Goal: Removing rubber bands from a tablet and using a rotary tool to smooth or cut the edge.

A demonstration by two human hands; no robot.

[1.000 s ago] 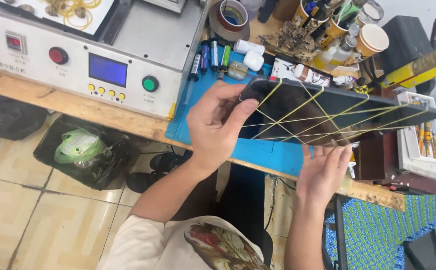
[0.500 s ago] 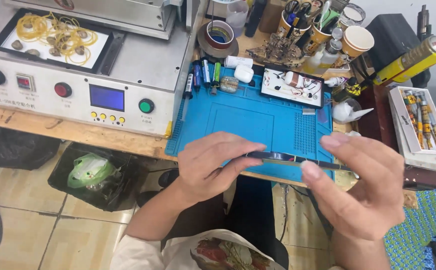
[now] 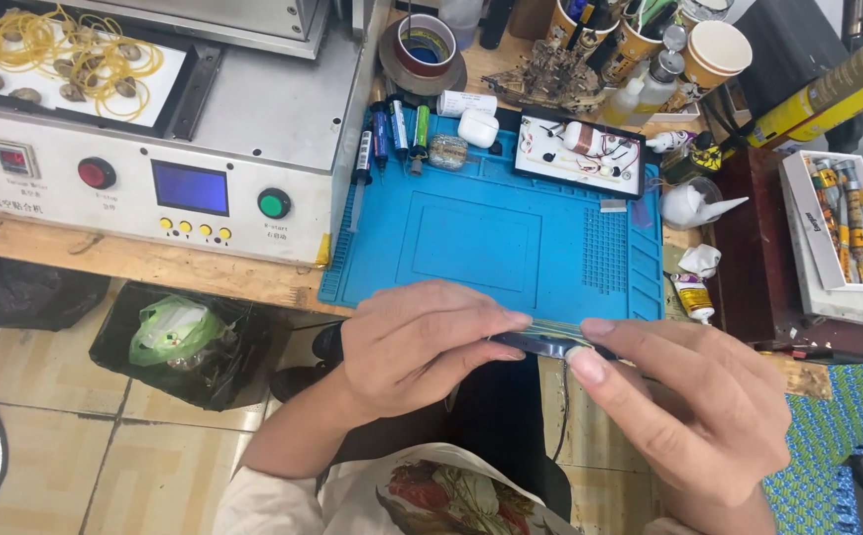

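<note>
A thin dark flat panel [image 3: 542,340] wrapped in yellow rubber bands is held edge-on, level, just in front of the blue work mat [image 3: 491,248]. My left hand [image 3: 422,342] grips its left end from above, fingers curled over the edge. My right hand [image 3: 694,406] holds the right end, thumb and forefinger pinching it. Most of the panel is hidden between the two hands.
A grey machine [image 3: 154,149] with buttons and a blue screen stands at the left, a tray of rubber bands [image 3: 70,59] on top. Pens, a tape roll [image 3: 424,50], paper cups, a spray can [image 3: 828,94] and a small parts tray [image 3: 580,154] crowd the bench's back. A bin [image 3: 184,342] sits below.
The panel, a second ago tilted up showing its banded face, has been lowered and turned edge-on, level at the mat's front edge. Both hands came closer together and stayed on it.
</note>
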